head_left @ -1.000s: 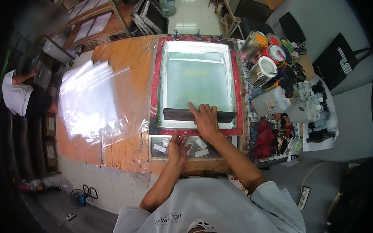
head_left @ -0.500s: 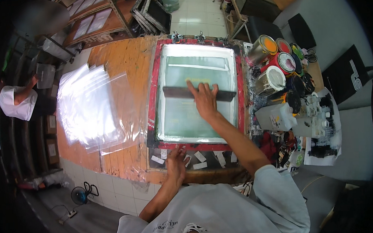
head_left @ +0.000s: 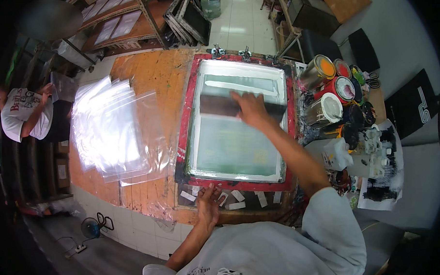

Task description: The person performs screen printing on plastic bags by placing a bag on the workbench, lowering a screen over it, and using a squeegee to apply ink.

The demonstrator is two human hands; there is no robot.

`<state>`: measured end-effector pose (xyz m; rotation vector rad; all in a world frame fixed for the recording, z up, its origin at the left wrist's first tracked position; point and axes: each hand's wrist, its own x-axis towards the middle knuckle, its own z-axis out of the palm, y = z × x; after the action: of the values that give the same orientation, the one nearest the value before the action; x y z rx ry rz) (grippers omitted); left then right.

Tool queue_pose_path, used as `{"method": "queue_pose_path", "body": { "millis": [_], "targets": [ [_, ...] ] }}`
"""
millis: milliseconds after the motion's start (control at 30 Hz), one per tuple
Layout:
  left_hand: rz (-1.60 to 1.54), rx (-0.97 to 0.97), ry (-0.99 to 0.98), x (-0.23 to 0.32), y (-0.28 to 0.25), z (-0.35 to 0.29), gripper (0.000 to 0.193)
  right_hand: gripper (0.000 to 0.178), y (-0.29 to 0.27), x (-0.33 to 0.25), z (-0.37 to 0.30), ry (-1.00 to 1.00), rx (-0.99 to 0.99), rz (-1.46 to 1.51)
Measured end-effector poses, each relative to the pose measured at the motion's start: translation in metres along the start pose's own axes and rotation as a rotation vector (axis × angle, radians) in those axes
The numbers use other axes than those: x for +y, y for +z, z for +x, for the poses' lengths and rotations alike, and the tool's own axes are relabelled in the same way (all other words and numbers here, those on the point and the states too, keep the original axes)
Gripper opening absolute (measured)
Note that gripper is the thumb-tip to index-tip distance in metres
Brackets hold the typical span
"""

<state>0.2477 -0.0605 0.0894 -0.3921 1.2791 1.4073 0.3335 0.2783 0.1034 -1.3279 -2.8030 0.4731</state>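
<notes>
My right hand (head_left: 252, 109) grips a long dark squeegee (head_left: 215, 105) laid across the mesh of a red-edged screen printing frame (head_left: 185, 134). Motion blurs the squeegee, and my hand covers its middle. A streak of white ink (head_left: 240, 87) lies on the mesh beyond it, and white also lines the inner border. My left hand (head_left: 209, 203) is at the frame's front edge, fingers loosely bent and apart, with its fingertips at or just below the red wood. Whether they touch the frame is unclear. White paper pieces (head_left: 237, 205) are on the dark board beside it.
Clear plastic bags (head_left: 108, 131) are piled on the wooden table (head_left: 145, 67) to the left. Ink cans (head_left: 325, 109) and plastic jugs (head_left: 334, 154) crowd the right side. Metal clamps (head_left: 218, 51) hold the frame's far edge. Another person (head_left: 27, 112) stands at far left.
The squeegee and my right hand have moved away from me over the mesh. The frame's front edge shows lower, nearer the paper pieces. The whole view has shifted slightly.
</notes>
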Motion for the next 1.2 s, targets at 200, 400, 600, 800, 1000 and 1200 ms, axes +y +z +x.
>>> {"method": "queue_pose_path", "body": {
  "millis": [200, 400, 600, 800, 1000, 1200],
  "targets": [
    [-0.038, -0.176, 0.02, 0.033, 0.008, -0.026, 0.02, 0.084, -0.02, -0.096, -0.164, -0.046, 0.096, 0.054],
    [-0.01, -0.458, 0.304, 0.085, 0.053, -0.061, 0.012, 0.072, -0.092, -0.141, -0.19, -0.066, 0.492, -0.128],
    [-0.004, -0.889, 0.647, 0.146, 0.101, -0.007, 0.037, 0.059, -0.18, -0.108, -0.131, -0.176, 0.717, -0.134],
    [0.658, -0.294, 0.867, 0.171, 0.228, 0.208, 0.048, 0.053, -0.316, -0.124, -0.074, 0.089, 0.331, 0.111],
    [1.534, 0.145, 1.452, 0.161, 0.213, 0.274, 0.028, 0.053, -0.35, -0.14, -0.059, 0.194, 0.27, 0.124],
    [0.836, -0.36, 0.835, 0.175, 0.22, 0.205, 0.025, 0.057, -0.36, -0.134, -0.045, 0.299, 0.246, 0.182]
  ]
}}
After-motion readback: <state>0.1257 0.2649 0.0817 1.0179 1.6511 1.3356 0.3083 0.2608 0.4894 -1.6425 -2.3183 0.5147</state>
